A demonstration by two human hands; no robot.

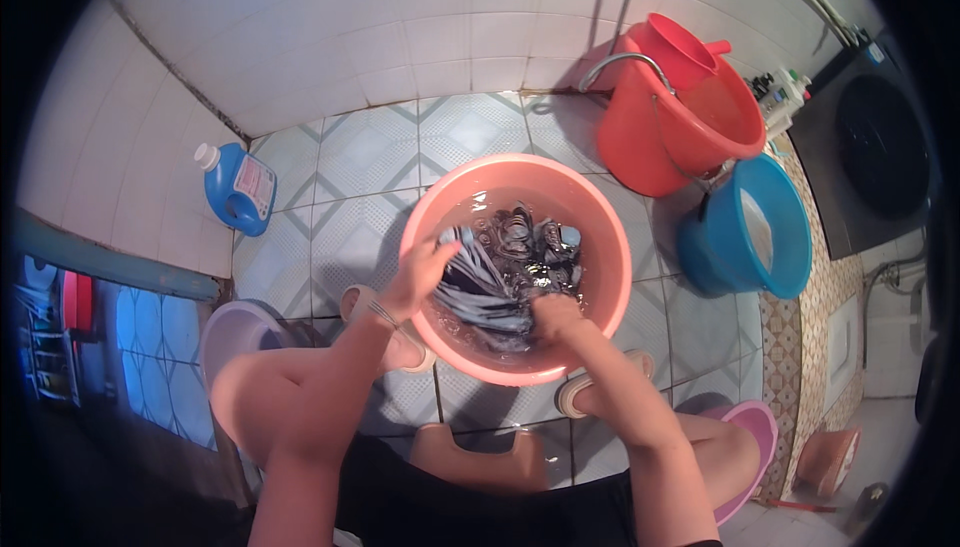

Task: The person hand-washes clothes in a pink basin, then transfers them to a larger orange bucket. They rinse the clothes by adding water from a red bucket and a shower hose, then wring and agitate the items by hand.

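A round pink plastic basin point(517, 378) of water stands on the floor between my feet. Wet dark cloth with light stripes point(480, 299) lies partly under water in it. At the basin's left side, my left hand point(416, 277) grips an edge of this striped cloth. My right hand point(559, 318) is lower in the basin, closed on the wet cloth, its fingertips hidden by cloth and water. Dark bunched fabric with lighter patches point(517, 232) sits farther back in the water.
A blue detergent jug point(244, 191) stands by the left wall. At the right are a red bucket point(637, 142) with a red dipper point(675, 52) and a blue bucket point(716, 239). Purple basins point(232, 326) flank my legs. A low plastic stool point(480, 464) is before me.
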